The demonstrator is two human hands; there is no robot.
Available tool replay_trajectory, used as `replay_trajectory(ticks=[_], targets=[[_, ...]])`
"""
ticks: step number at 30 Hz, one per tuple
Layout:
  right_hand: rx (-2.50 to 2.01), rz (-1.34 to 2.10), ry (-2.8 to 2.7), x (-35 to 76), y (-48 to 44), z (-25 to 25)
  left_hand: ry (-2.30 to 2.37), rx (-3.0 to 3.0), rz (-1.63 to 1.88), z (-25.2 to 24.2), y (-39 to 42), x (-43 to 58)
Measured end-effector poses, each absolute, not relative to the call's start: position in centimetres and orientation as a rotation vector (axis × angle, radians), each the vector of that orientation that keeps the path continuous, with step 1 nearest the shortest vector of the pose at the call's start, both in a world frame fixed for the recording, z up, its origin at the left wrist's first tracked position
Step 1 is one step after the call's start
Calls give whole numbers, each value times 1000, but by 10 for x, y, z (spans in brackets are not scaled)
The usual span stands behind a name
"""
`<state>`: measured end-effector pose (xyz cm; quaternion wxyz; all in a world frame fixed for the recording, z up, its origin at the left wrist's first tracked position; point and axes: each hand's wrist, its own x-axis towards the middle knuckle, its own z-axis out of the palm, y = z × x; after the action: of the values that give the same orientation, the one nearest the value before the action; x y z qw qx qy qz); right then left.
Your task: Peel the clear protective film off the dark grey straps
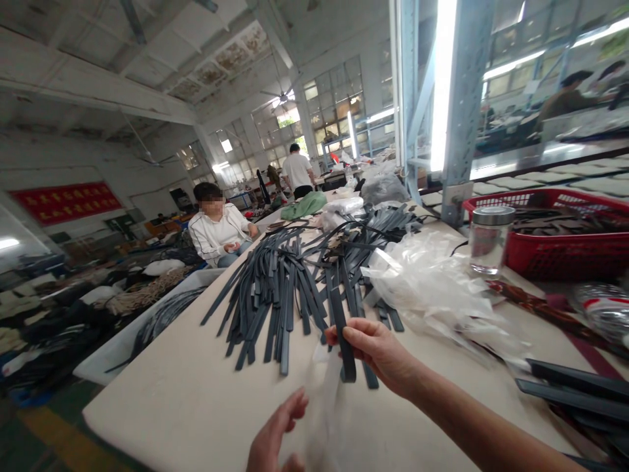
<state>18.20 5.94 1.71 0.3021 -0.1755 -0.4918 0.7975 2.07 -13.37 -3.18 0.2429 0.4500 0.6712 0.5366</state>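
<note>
My right hand [376, 347] pinches a dark grey strap [339, 308], which curls into a loop at its lower end above the cream table [171, 393]. At the bottom of the view my left hand [278, 429] is half raised, thumb and fingers apart, with nothing visible in it. Between the two hands is a thin translucent plastic piece [331, 393]; whether the right fingers also hold it, I cannot tell. Beyond them, a large pile of similar dark straps [280, 282] fans out over the tabletop.
Crumpled clear plastic bags [432, 282] lie right of the straps. A lidded glass jar [490, 242] and a red basket [565, 252] stand farther right. More straps [574, 387] lie at the right edge. Across the table's left side sits a co-worker [219, 229], beside a white bin [113, 347].
</note>
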Motion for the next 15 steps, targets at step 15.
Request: replay_trajectory(ticks=[15], targets=[[-463,1963,-1563,178,50,16,1460,935,1361,-8,-64,40]])
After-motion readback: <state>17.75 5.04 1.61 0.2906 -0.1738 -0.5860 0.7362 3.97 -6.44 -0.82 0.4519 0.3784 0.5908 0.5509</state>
